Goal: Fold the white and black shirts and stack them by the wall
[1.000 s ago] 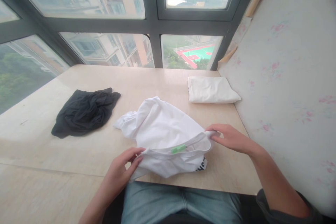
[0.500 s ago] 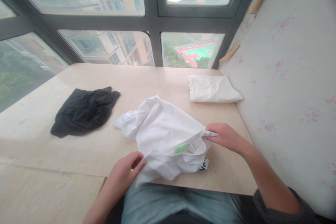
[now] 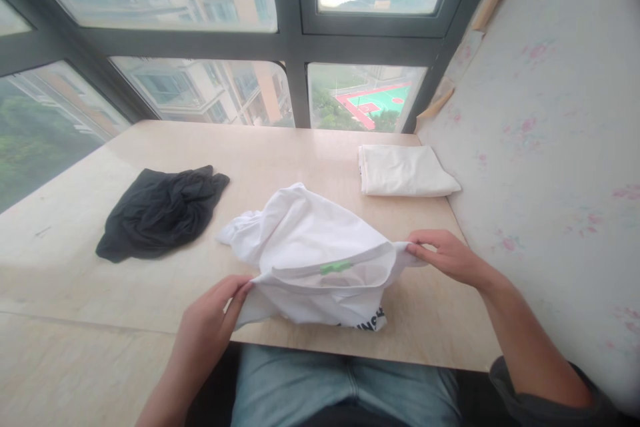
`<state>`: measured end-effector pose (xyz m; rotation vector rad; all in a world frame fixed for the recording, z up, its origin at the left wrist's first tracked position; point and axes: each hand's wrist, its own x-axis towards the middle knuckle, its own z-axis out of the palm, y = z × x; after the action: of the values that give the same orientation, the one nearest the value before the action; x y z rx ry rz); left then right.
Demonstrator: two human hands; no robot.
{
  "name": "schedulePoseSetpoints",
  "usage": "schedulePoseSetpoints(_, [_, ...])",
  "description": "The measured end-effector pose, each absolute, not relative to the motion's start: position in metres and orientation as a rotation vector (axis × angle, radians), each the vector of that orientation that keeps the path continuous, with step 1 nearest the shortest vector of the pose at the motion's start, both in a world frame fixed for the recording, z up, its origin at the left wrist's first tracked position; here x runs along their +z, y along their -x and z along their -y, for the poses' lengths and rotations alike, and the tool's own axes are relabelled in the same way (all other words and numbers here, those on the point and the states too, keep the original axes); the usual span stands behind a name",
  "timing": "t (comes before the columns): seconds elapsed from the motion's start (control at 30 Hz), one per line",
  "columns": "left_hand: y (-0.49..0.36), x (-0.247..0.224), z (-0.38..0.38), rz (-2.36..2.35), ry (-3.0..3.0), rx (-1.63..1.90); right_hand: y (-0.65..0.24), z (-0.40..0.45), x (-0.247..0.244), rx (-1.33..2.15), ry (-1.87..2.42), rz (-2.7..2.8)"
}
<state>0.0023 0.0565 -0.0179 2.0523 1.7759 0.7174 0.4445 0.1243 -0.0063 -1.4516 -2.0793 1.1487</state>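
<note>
A crumpled white shirt (image 3: 320, 227) lies on the wooden surface in front of me, its neckline facing me and stretched wide. Inside the collar shows a green tag (image 3: 336, 267), and black lettering (image 3: 371, 321) peeks out at the lower hem of the bundle. My left hand (image 3: 220, 307) pinches the fabric at the left end of the neckline. At the right end, my right hand (image 3: 443, 253) grips the cloth between thumb and fingers.
A rumpled black garment (image 3: 163, 213) lies to the left. At the back right, a folded white cloth (image 3: 407, 170) rests near the flowered wall (image 3: 555, 147). Window frames (image 3: 200, 47) stand behind the wooden surface (image 3: 125, 300).
Both hands have moved apart, the left one leftward and the right one rightward. My left fingers have closed on the fabric, and the neckline is pulled wider and straighter.
</note>
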Motion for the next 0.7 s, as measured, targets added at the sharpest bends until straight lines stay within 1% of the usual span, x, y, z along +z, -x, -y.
schedulePoseSetpoints(0.1, [-0.006, -0.01, -0.058, -1.839, -1.926, 0.778, -0.439, -0.126, -0.007, 1.006, 1.436, 2.029])
schedulePoseSetpoints(0.27, [-0.015, 0.006, -0.065, -2.101, -1.821, 0.836, -0.426, -0.126, 0.006, 0.771, 1.424, 1.952])
schedulePoseSetpoints(0.37, [-0.01, 0.021, -0.072, -2.054, -1.901, 0.884, -0.422, -0.127, 0.024, 0.697, 1.455, 1.959])
schedulePoseSetpoints(0.43, [0.0, 0.035, -0.081, -1.89, -1.937, 0.858, -0.423, -0.128, 0.042, 0.772, 1.445, 2.008])
schedulePoseSetpoints(0.47, [0.008, 0.043, -0.086, -1.791, -1.938, 0.812, -0.424, -0.128, 0.052, 0.863, 1.424, 2.06])
schedulePoseSetpoints(0.6, [0.036, 0.079, -0.112, -1.427, -1.946, 0.421, -0.433, -0.134, 0.096, 1.267, 1.285, 2.342])
schedulePoseSetpoints(0.63, [0.041, 0.089, -0.119, -1.378, -1.975, 0.311, -0.436, -0.136, 0.106, 1.294, 1.276, 2.396])
schedulePoseSetpoints(0.7, [0.046, 0.109, -0.129, -1.351, -2.07, 0.165, -0.439, -0.143, 0.125, 1.224, 1.315, 2.46])
